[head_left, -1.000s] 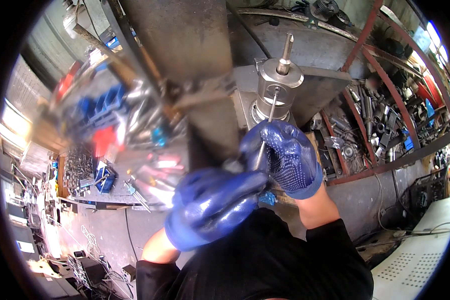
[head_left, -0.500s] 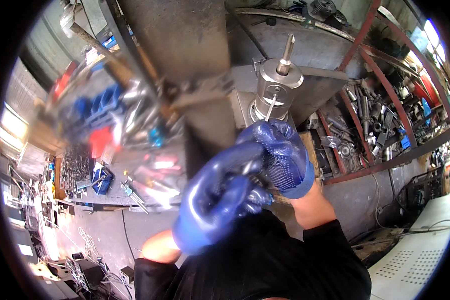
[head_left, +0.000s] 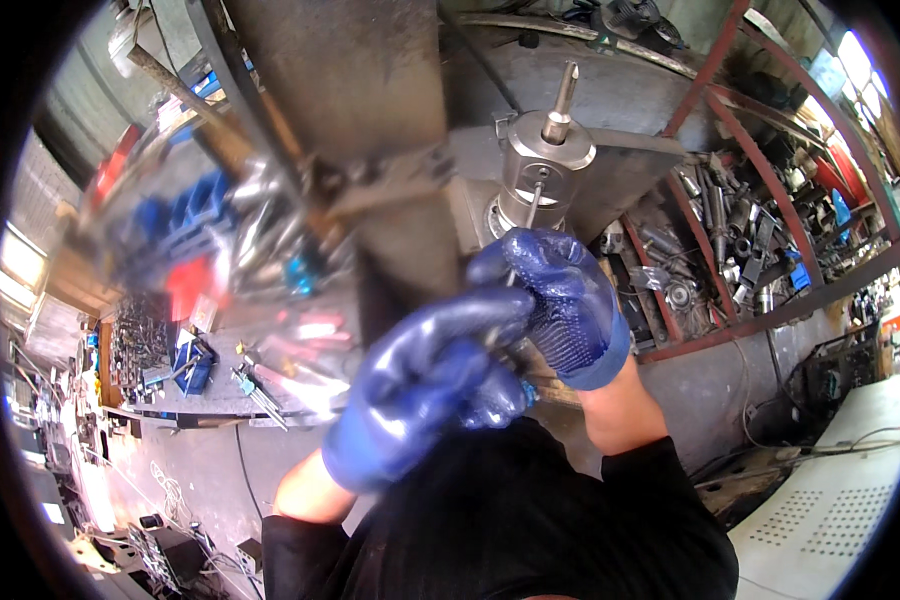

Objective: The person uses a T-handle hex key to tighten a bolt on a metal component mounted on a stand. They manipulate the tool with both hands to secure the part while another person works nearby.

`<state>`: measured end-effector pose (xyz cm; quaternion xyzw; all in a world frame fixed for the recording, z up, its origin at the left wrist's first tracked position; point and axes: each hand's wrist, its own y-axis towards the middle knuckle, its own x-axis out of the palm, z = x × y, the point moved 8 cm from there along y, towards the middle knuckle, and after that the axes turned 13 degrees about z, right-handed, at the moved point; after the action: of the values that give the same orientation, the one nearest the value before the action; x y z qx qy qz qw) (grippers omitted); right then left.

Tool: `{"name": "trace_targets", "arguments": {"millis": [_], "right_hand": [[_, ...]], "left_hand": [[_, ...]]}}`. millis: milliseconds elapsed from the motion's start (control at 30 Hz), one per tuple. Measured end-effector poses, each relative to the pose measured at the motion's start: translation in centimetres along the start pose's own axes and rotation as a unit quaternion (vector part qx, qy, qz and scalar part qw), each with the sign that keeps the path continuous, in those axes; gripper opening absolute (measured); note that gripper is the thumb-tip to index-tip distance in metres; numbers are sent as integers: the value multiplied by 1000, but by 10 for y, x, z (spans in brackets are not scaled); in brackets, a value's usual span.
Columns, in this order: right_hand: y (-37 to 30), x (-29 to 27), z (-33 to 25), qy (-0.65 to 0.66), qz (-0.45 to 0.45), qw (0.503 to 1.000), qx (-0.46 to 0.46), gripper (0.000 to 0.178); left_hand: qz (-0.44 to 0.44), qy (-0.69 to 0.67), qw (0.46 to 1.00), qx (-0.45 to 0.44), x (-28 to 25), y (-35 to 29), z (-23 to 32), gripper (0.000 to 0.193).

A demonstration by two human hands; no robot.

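Note:
A steel cylindrical tool holder (head_left: 550,155) stands upright on its mount, with a shiny pointed shank (head_left: 564,100) rising from its top. From the screw hole in its side a thin metal rod (head_left: 535,208) slopes down toward me. My right hand (head_left: 565,305), in a wet-looking blue dotted glove, is closed around the rod's near end, which the fingers hide. Close beside it, my left hand (head_left: 415,385) wears a matching glove. Its fingers are curled in toward the right hand, somewhat blurred, and whatever they hold is hidden.
On the left, a grey bench (head_left: 225,395) carries blue bins (head_left: 202,205), a red item (head_left: 192,285) and loose tools. A red metal frame rack (head_left: 760,320) full of metal parts stands at the right. A perforated white panel (head_left: 840,500) lies lower right.
My left hand has shifted slightly left, its fingers still curled. The right hand stays on the rod below the holder. The whole view has moved a little.

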<state>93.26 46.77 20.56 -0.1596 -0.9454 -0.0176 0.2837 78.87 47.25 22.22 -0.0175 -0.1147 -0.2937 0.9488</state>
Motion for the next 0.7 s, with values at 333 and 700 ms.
{"name": "trace_targets", "arguments": {"millis": [333,700], "right_hand": [[-23,9,-29,-298,-93,927,-208,26],[47,14,-121,-323,103,861,-379,26]], "left_hand": [[-109,196,957,182,2,-7,18,28],[0,39,999,7,-54,-41,-40,27]]}}
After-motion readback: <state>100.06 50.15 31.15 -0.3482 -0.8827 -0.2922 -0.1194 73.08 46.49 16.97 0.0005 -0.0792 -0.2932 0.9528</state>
